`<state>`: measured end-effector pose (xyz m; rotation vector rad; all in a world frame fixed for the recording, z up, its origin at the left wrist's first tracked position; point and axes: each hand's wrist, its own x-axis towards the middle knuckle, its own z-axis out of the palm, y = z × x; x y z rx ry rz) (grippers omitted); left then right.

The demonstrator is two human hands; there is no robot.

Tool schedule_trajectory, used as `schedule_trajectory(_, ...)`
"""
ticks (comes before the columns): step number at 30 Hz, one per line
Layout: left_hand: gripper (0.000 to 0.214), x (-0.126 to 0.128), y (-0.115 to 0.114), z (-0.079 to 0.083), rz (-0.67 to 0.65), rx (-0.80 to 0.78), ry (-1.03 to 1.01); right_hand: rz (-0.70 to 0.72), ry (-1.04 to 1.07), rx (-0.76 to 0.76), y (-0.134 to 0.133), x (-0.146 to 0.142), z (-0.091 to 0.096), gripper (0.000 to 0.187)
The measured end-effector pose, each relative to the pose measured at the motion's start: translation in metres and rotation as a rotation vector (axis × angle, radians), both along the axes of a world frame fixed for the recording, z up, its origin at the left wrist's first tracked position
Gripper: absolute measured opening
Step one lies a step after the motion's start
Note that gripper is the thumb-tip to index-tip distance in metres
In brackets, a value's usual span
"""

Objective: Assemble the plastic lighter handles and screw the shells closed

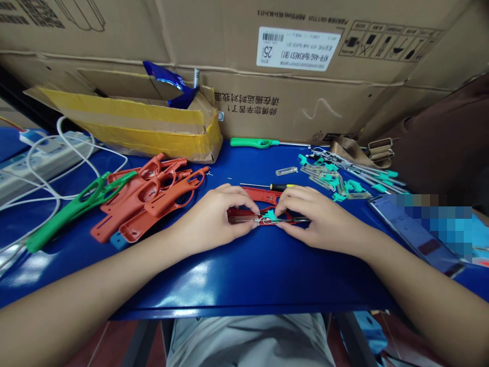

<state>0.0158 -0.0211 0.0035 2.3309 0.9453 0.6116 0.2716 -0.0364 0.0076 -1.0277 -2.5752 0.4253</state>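
Note:
My left hand (217, 216) and my right hand (313, 216) meet at the middle of the blue table (244, 275). Both pinch a red plastic lighter shell (248, 215) lying flat between them. A small teal part with a thin metal tube (272, 216) sits in the shell under my right fingertips. A second red shell (260, 193) lies just behind, beside a screwdriver (280, 187) with a black and yellow handle.
A heap of orange-red shells (153, 199) and green shells (80, 204) lies at the left. Several teal-and-metal inner parts (344, 178) lie at the right, a phone (416, 234) beside them. Behind stand a green lighter (254, 143), an open cardboard box (145, 127), and a power strip (38, 158).

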Motion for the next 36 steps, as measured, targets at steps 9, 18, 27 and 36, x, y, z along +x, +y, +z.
schedule_trajectory(9,0.024,0.003,-0.005,-0.008,-0.172,0.166,0.119,0.014,-0.004,-0.053,-0.001,-0.002,-0.003,0.007)
schedule_trajectory(18,0.025,0.003,-0.004,-0.011,-0.194,0.21,0.134,-0.004,0.017,-0.066,-0.001,-0.005,-0.007,0.007)
schedule_trajectory(27,0.023,0.002,-0.004,-0.011,-0.188,0.232,0.125,0.007,0.052,-0.067,-0.001,-0.003,-0.003,0.005)
schedule_trajectory(36,0.031,0.001,-0.003,-0.015,-0.19,0.286,0.186,-0.065,0.083,-0.072,0.002,-0.001,-0.006,0.007)
